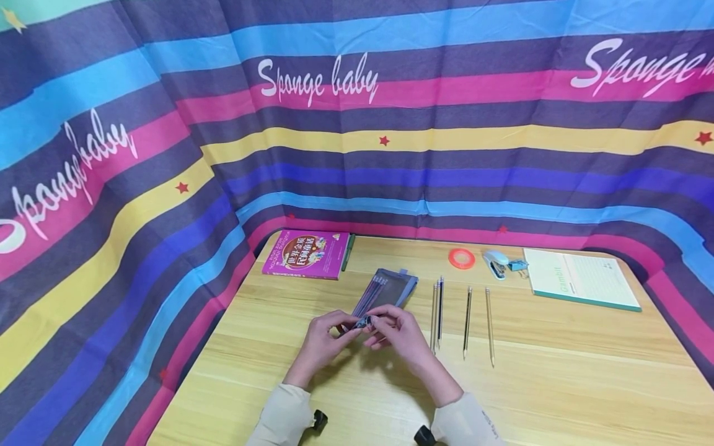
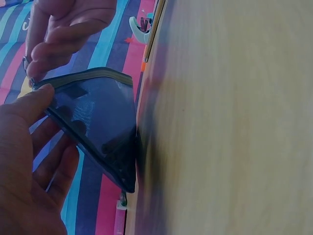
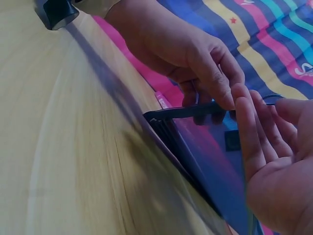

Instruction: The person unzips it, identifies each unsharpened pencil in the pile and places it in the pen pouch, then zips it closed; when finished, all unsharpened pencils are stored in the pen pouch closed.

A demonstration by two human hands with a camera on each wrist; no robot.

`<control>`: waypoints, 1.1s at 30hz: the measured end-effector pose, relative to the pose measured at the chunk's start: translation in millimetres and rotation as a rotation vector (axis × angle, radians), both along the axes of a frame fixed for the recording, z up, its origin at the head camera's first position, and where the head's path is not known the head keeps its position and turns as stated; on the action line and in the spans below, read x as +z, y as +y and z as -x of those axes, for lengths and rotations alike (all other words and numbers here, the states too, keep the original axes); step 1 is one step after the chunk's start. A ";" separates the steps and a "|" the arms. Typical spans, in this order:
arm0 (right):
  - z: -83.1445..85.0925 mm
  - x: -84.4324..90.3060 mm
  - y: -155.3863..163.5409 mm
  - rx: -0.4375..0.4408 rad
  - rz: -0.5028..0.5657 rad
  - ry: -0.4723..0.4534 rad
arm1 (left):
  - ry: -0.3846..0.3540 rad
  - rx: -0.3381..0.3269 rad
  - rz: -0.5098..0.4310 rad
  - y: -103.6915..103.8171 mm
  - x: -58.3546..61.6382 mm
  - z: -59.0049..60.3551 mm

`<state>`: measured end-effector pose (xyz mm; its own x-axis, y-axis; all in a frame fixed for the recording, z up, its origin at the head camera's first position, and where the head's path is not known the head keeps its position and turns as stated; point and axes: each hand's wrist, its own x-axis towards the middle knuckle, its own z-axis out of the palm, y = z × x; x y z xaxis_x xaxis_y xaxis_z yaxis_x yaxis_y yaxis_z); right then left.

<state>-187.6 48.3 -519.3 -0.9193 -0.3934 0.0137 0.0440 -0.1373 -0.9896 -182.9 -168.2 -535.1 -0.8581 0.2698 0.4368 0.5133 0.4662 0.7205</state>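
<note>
A dark blue see-through zip pouch [image 1: 403, 290] lies on the table, its near end raised between the two hands. Several pencils [image 1: 375, 292] show inside it. The left hand [image 1: 323, 339] pinches the pouch's near corner between thumb and fingers, beside the zip. At the same corner, the right hand [image 1: 403, 337] pinches the zip's pull, its other fingers bent loosely. In the left wrist view the zip edge [image 2: 98, 74] runs along the pouch's top, away from the fingertips.
Right of the pouch lie several loose pencils [image 1: 467, 325]. Behind stand out a pink book [image 1: 329, 255] with a dark green item [image 1: 348, 253] beside it, an orange tape roll [image 1: 462, 259], a light blue stapler [image 1: 495, 265], a blue clip [image 1: 519, 265] and a notepad [image 1: 582, 282]. A striped curtain [image 1: 390, 186] borders the table.
</note>
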 end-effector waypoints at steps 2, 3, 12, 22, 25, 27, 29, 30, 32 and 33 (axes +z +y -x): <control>-0.3 1.0 0.3 -0.001 0.018 -0.009 | -0.003 0.000 -0.004 0.0 -0.1 0.2; -0.7 1.8 0.5 -0.001 0.026 -0.013 | -0.005 -0.001 -0.005 -0.1 0.0 0.3; -3.7 6.5 1.0 0.006 0.068 -0.035 | 0.001 0.000 0.011 -1.1 0.9 0.7; 0.0 4.4 -2.7 -0.103 -0.035 -0.012 | 0.026 -0.009 0.012 -1.1 2.6 -0.6; 0.6 5.4 -4.0 -0.118 -0.052 -0.012 | 0.055 -0.011 0.022 0.3 3.5 -0.9; 1.1 6.1 -5.2 -0.125 -0.059 -0.009 | 0.081 -0.012 0.028 1.0 3.7 -0.8; 1.3 7.0 -6.3 -0.129 -0.061 -0.006 | 0.117 -0.007 0.036 1.6 3.2 -0.2; 1.4 7.5 -6.8 -0.128 -0.060 -0.005 | 0.136 -0.003 0.038 1.6 2.9 0.1; 1.5 7.8 -7.5 -0.128 -0.058 -0.006 | 0.178 0.006 0.044 1.8 2.2 0.7; 1.6 7.9 -7.8 -0.129 -0.059 -0.008 | 0.200 0.010 0.047 1.8 1.9 1.0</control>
<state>-189.2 40.5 -511.4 -0.9622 -0.2722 -0.0132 0.0374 -0.0839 -0.9958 -183.8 -166.4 -533.3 -0.7584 0.2859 0.5857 0.6390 0.5032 0.5818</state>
